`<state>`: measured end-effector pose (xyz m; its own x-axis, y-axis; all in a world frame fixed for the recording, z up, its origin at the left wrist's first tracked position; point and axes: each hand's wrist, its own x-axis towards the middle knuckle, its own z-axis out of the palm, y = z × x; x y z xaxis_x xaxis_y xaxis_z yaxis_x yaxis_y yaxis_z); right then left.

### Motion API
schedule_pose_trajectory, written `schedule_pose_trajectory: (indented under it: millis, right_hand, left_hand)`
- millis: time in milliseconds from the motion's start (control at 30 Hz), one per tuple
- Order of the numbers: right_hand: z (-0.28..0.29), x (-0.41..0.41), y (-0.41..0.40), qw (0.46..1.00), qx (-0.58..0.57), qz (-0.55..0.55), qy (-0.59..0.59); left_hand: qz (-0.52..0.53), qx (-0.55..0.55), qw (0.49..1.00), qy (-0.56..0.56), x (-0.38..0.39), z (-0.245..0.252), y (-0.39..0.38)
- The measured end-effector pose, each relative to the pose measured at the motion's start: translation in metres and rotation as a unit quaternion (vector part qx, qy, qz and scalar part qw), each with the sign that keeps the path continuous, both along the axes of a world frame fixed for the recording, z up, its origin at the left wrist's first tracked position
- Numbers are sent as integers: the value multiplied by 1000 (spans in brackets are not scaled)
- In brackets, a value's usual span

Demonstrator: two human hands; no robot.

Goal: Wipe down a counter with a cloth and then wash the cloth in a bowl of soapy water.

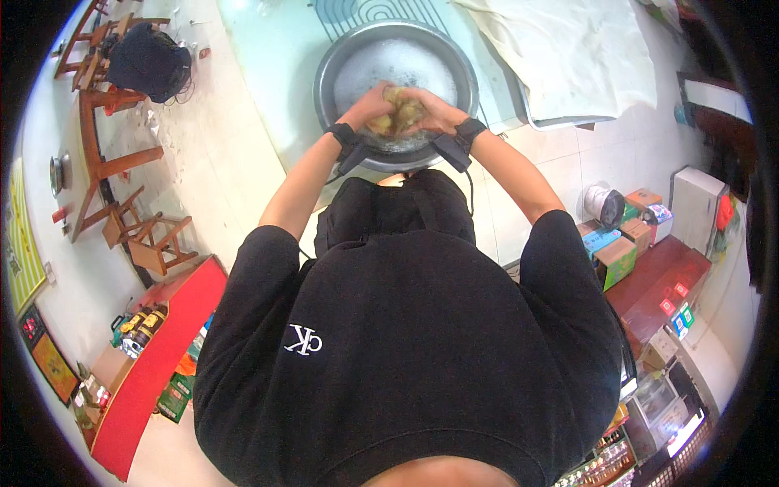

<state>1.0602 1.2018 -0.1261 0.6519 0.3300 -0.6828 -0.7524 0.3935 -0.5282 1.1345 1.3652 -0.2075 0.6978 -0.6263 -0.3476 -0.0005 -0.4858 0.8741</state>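
Observation:
A wide metal basin (319, 91) stands in front of me on a pale green tabletop (268, 79). Whitish, foamy-looking liquid (395, 58) fills much of it, with small dark specks on the surface. My left hand (369, 108) and my right hand (437, 111) are both inside the basin, near its closer side. Between them they grip a yellowish-brown lumpy mass (406, 112); it is blurred, and I cannot tell what it is. My fingertips are partly hidden by it. Black straps with small dark boxes circle both wrists.
Right of the basin, a whitish cloth (578, 55) covers most of a metal-edged tray (572, 122). Wooden stools (155, 243) and a table (91, 146) stand at left. A red-topped counter (164, 359) is behind on the left; cardboard boxes (614, 255) sit on a dark red counter (660, 274) at right.

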Motion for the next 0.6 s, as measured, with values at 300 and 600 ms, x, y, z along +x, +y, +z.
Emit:
schedule_pose_trajectory:
  millis: [300, 600]
  right_hand:
    - [-66, 12, 30, 943, -133, -291, 97]
    - [-92, 10, 17, 934, -268, -225, 74]
  left_hand:
    - [-125, 191, 960, -161, -20, 67, -36]
    - [-108, 89, 966, -217, -29, 72, -37]
